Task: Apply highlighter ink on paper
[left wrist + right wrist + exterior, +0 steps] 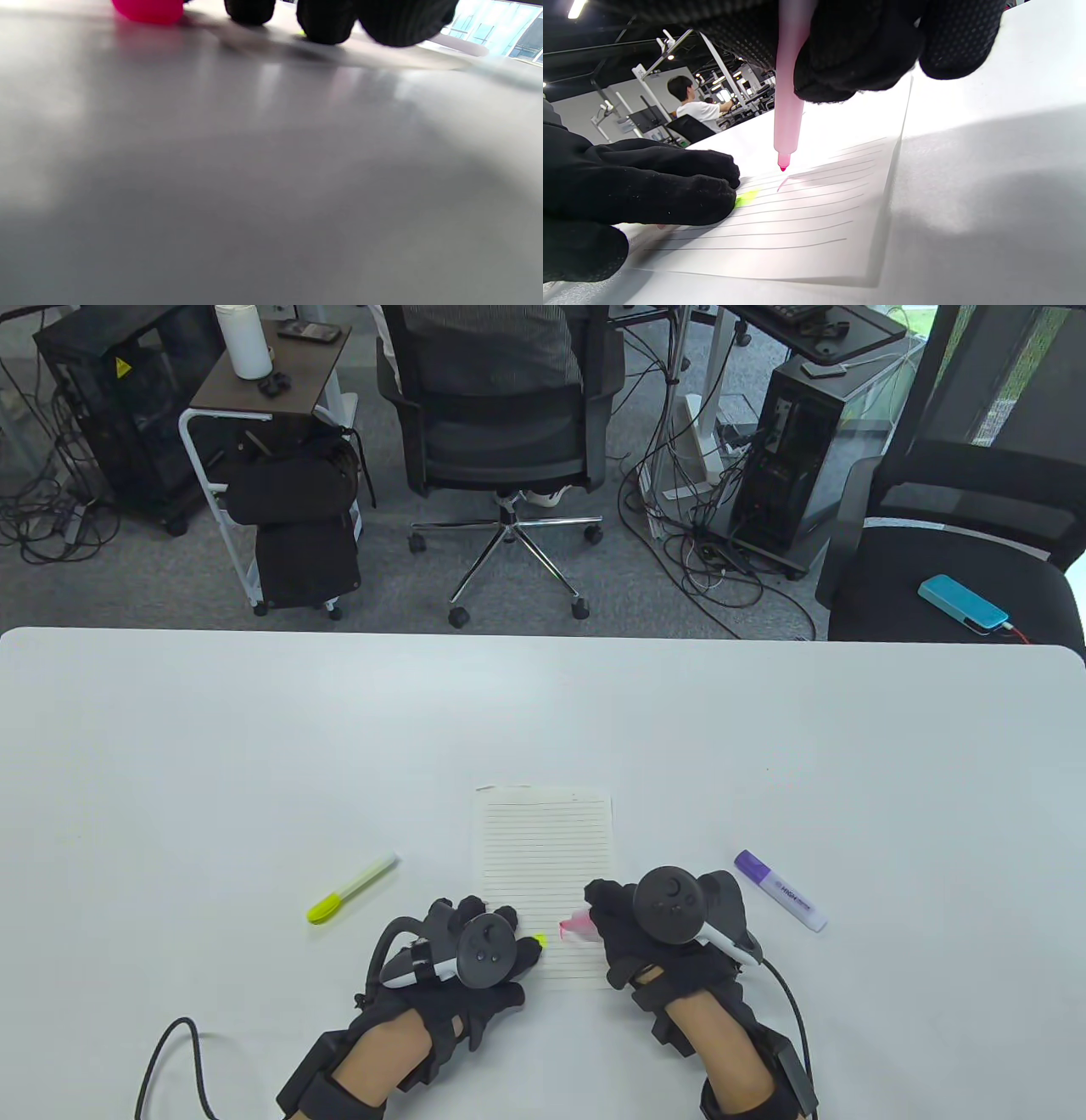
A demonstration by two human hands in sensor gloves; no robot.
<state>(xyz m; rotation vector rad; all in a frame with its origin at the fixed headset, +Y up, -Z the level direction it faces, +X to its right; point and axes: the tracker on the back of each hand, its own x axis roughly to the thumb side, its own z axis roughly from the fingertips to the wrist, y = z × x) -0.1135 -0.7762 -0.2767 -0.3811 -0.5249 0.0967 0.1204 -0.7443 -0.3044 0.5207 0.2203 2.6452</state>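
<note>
A lined sheet of paper (547, 857) lies on the white table (254, 746). My right hand (653, 929) grips a pink highlighter (577, 929) with the cap off. In the right wrist view the highlighter (788, 106) points down and its tip hangs just above the paper (814, 212), with a thin shadow below it. My left hand (475, 946) rests on the paper's lower left part with its fingers (670, 199) pressing it flat. A small yellow-green mark (746, 197) shows on the paper beside those fingers. The left wrist view shows my fingertips (326, 21) and a blurred pink shape (148, 10).
A yellow highlighter (352, 889) lies on the table left of the paper. A purple highlighter (780, 891) lies to the right of my right hand. Glove cables trail off the table's front edge. Chairs and computers stand beyond the far edge.
</note>
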